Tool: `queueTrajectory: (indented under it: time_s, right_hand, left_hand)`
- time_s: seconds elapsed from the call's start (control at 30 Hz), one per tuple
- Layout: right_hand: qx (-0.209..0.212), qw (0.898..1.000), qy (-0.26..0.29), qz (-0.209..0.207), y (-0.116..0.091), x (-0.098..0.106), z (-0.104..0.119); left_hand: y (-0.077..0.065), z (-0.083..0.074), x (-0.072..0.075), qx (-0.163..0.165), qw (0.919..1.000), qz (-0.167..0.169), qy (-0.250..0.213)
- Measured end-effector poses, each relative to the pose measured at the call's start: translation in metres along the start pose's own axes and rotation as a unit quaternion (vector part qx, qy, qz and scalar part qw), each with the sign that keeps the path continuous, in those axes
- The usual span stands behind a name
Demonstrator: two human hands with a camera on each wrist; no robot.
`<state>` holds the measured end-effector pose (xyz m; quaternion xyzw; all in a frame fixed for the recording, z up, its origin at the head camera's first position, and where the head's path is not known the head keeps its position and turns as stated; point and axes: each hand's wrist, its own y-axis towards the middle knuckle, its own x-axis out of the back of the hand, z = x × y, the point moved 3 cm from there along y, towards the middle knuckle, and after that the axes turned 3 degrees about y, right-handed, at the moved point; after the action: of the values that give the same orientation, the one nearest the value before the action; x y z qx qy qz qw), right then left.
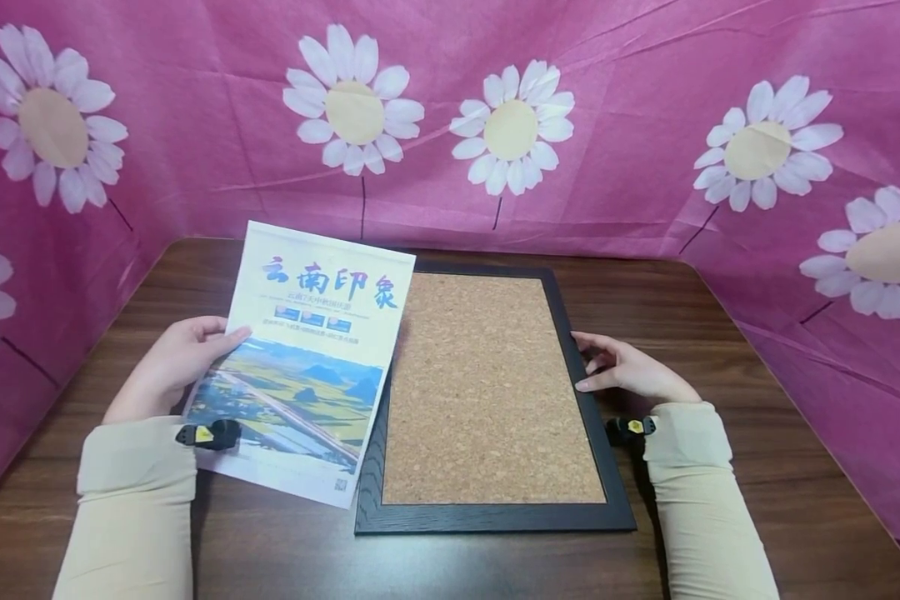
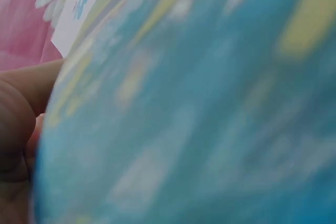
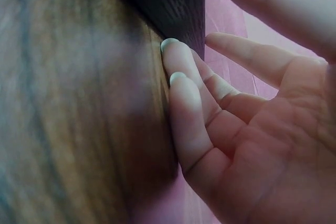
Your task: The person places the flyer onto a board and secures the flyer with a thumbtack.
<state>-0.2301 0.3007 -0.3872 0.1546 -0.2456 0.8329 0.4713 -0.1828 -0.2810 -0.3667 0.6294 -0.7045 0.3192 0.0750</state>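
Observation:
A printed poster (image 1: 307, 392) with Chinese lettering and a landscape picture is held tilted by my left hand (image 1: 172, 362), thumb on its front near the left edge and the other fingers behind. It overlaps the left side of a black-framed cork board (image 1: 495, 392) lying on the table. Blurred blue and yellow print of the poster (image 2: 157, 103) fills most of the left wrist view. My right hand (image 1: 633, 371) rests at the board's right side, thumb and fingertips against the black frame (image 1: 592, 417). In the right wrist view, some fingers (image 3: 186, 108) bend down onto the wood beside the frame (image 3: 170, 9).
The dark wooden table (image 1: 285, 558) extends around the board. A pink cloth (image 1: 435, 208) with large white daisies hangs around its back and sides. Small black devices (image 1: 213, 434) sit at both wrists, over cream sleeves (image 1: 135, 533).

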Motion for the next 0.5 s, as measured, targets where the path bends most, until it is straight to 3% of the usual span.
queueTrajectory:
  time_s: [0.5]
  right_hand:
    - [-0.005,1.0,0.017,0.007,-0.001,-0.001,0.0]
  left_hand:
    - [0.01,-0.028,-0.044,-0.049,0.9977,0.003,0.046]
